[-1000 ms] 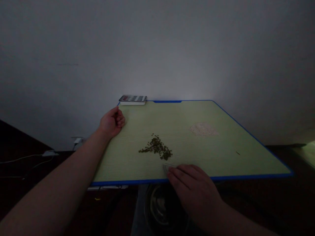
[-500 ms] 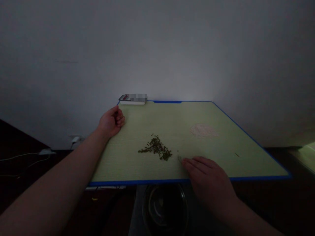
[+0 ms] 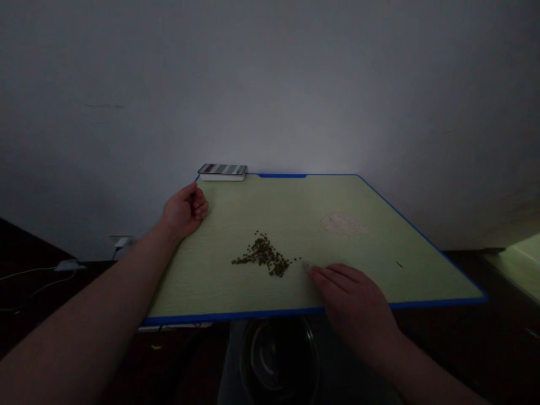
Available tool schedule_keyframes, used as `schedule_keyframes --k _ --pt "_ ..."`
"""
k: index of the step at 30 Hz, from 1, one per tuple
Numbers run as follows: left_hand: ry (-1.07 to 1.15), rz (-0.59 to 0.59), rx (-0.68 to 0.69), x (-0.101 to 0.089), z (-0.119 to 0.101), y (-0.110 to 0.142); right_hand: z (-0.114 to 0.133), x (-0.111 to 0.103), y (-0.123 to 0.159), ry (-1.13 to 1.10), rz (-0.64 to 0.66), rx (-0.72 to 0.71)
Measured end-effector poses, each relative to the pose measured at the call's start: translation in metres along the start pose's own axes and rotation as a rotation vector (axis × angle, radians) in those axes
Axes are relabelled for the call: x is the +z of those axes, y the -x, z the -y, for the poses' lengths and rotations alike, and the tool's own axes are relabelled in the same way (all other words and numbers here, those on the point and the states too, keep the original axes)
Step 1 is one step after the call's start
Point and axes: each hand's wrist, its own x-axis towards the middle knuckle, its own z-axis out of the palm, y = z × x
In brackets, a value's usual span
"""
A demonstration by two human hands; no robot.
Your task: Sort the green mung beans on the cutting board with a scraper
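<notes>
My right hand point(image 3: 352, 295) lies low over the front of the table point(image 3: 261, 197), fingers pressed together. A small pale, translucent scrap point(image 3: 307, 266) sticks out from its fingertips; what it is cannot be made out. Just left of it spreads a loose heap of small greenish-brown grains point(image 3: 265, 253), like beans or seeds, with a couple of stray grains between. My left hand point(image 3: 185, 209) rests at the table's left edge, fingers curled in and nothing seen in them. A flat heap of pale grains point(image 3: 343, 224) lies farther back on the right.
A white box with a striped top point(image 3: 223, 172) sits at the back left corner. To the right lies a thin brown sliver point(image 3: 399, 264). Below the front edge is a round shiny bowl point(image 3: 278, 360). A wall stands behind; cables point(image 3: 70, 265) run at left.
The whole view has shifted slightly. More of the pale scrap shows at my right fingertips, and another stray grain lies near it. My left hand stays at the table edge.
</notes>
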Motion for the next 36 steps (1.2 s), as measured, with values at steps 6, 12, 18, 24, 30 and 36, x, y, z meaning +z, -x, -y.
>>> schedule_keyframes --k 6,12,18,24,30,36 --pt "0.018 -0.013 -0.011 0.002 0.0 0.001 -0.011 -0.01 0.003 0.021 0.047 0.047" --pt "0.005 -0.001 0.001 0.003 -0.001 0.002 0.008 -0.007 0.0 -0.074 -0.01 -0.048" --pt "0.008 0.004 0.001 -0.001 0.0 0.0 0.01 0.001 -0.009 -0.036 0.044 -0.017" --pt "0.011 0.024 0.016 -0.003 0.002 -0.002 -0.018 -0.001 -0.01 0.019 0.109 0.051" --pt "0.007 0.018 0.014 -0.001 0.001 -0.001 -0.036 -0.011 -0.013 0.005 0.133 0.131" --pt "0.006 -0.011 0.005 -0.001 0.001 0.0 -0.007 -0.006 -0.015 -0.078 0.074 -0.049"
